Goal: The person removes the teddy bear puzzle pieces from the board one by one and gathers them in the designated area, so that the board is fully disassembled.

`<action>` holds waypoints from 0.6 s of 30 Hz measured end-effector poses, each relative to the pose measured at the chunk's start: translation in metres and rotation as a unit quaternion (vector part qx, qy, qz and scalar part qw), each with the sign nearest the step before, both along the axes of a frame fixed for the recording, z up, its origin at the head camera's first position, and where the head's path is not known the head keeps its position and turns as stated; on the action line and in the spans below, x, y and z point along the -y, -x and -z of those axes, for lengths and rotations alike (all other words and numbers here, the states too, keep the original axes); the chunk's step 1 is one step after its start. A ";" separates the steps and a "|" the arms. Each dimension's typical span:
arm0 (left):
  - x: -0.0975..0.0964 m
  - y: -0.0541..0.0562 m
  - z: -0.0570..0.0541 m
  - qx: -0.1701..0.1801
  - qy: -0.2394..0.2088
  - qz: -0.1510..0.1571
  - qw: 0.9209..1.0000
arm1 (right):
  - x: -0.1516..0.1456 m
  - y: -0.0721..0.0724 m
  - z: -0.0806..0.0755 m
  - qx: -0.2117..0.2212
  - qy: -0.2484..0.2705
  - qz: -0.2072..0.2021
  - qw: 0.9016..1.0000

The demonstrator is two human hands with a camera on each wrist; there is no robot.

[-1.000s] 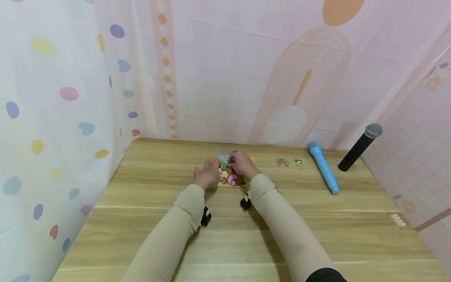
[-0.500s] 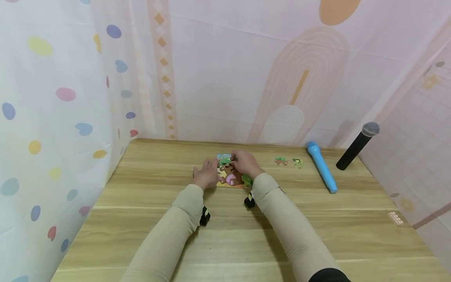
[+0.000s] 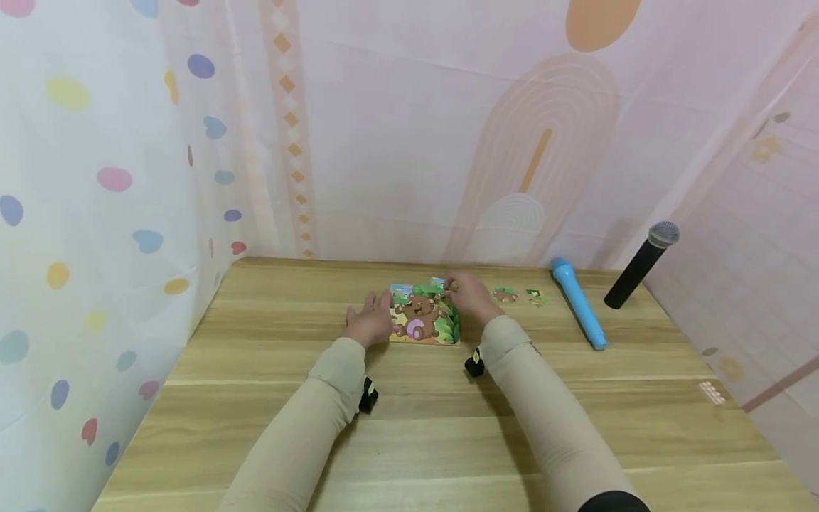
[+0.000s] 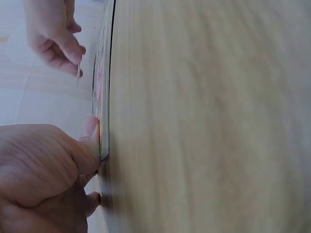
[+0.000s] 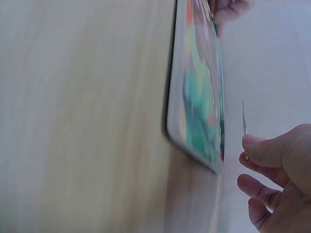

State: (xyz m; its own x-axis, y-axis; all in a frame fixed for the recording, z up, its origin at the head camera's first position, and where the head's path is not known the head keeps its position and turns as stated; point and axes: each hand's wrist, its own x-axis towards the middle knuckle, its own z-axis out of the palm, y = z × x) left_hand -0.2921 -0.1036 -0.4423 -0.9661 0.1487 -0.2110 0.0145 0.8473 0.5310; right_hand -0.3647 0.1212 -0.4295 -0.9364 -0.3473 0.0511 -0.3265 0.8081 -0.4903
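Observation:
A jigsaw puzzle board (image 3: pixel 422 328) with a brown bear picture lies flat on the table toward the back. My left hand (image 3: pixel 370 321) rests at its left side, fingers extended forward; in the left wrist view the thumb (image 4: pixel 90 141) presses on the board's edge. Above the board's upper right part, my right hand (image 3: pixel 472 297) pinches a thin puzzle piece (image 5: pixel 244 119) between thumb and fingertips. That piece appears edge-on in both wrist views, raised off the board. The board's upper right corner is partly hidden behind the right hand.
Loose puzzle pieces lie right of the board, one brown and green (image 3: pixel 505 295), another green and yellow (image 3: pixel 534 297). Farther right are a blue toy microphone (image 3: pixel 579 302) and a black microphone (image 3: pixel 640 267). A small pale studded object (image 3: pixel 712 392) sits near the right edge.
My right hand has shifted right from over the board's middle top, carrying the pinched piece and uncovering more of the bear picture. The left hand stays at the board's left side.

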 end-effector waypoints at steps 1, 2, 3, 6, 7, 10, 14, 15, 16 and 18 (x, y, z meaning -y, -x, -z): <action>0.001 0.001 0.001 0.000 -0.001 0.000 1.000 | -0.003 0.000 0.000 0.002 0.003 0.003 1.000; 0.001 0.001 0.001 -0.001 -0.001 0.001 1.000 | -0.006 0.000 0.000 0.005 0.005 0.007 1.000; 0.001 0.001 0.001 -0.001 -0.001 0.001 1.000 | -0.010 0.001 -0.001 0.008 0.008 0.011 1.000; 0.001 0.002 0.003 -0.001 -0.001 0.002 1.000 | -0.020 0.002 0.000 0.016 0.014 0.021 1.000; 0.001 0.003 0.004 -0.002 0.000 0.003 1.000 | -0.023 0.003 0.001 0.019 0.017 0.022 0.999; 0.000 0.003 0.003 -0.003 0.000 0.003 1.000 | -0.032 0.004 0.001 0.016 0.016 0.027 0.999; 0.000 0.002 0.002 -0.005 0.002 0.004 1.000 | -0.043 0.004 0.001 0.005 0.006 0.037 0.999; 0.000 0.004 0.003 -0.003 0.004 0.004 1.000 | -0.045 0.004 0.001 0.002 0.006 0.038 0.999; 0.000 0.005 0.004 0.000 0.006 0.004 1.000 | -0.047 0.005 0.001 -0.001 0.005 0.039 0.999; 0.000 0.004 0.004 0.000 0.008 0.003 1.000 | -0.051 0.006 0.002 -0.004 0.004 0.042 0.999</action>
State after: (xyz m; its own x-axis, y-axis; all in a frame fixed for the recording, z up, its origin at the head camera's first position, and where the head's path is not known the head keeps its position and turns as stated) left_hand -0.2966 -0.1035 -0.4460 -0.9651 0.1510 -0.2141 0.0188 0.8551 0.5182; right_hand -0.3703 0.1726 -0.4316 -0.9620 -0.2661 0.0615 -0.2610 0.8293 -0.4941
